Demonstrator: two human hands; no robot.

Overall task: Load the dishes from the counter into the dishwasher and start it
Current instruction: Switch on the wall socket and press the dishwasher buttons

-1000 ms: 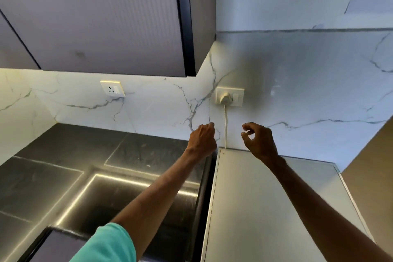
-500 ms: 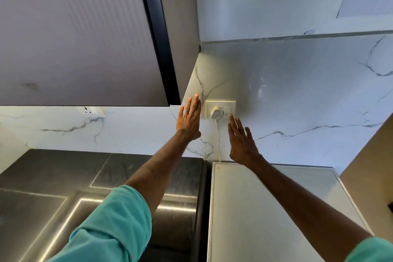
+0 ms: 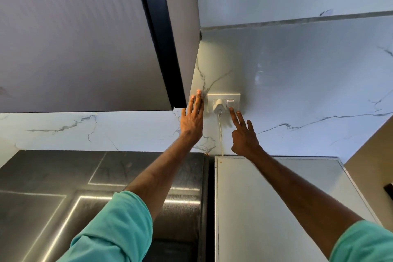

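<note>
A white wall socket (image 3: 223, 102) sits on the marble backsplash, with a white plug (image 3: 218, 107) in it and a white cord (image 3: 220, 132) running down behind the grey appliance top (image 3: 276, 198). My right hand (image 3: 242, 134) reaches up with straight fingers, its index fingertip touching the switch (image 3: 230, 104) at the socket's right side. My left hand (image 3: 192, 119) lies flat against the wall just left of the socket, fingers straight. No dishes are in view.
A grey upper cabinet (image 3: 85, 38) with a black edge hangs at the upper left, close above my left hand. A dark stone counter (image 3: 106, 176) lies lower left, beside the appliance top. A beige wall (image 3: 372, 176) stands at the right.
Both hands rose toward the socket. The right hand went from below the plug to touching the switch. The left hand moved up flat beside the socket.
</note>
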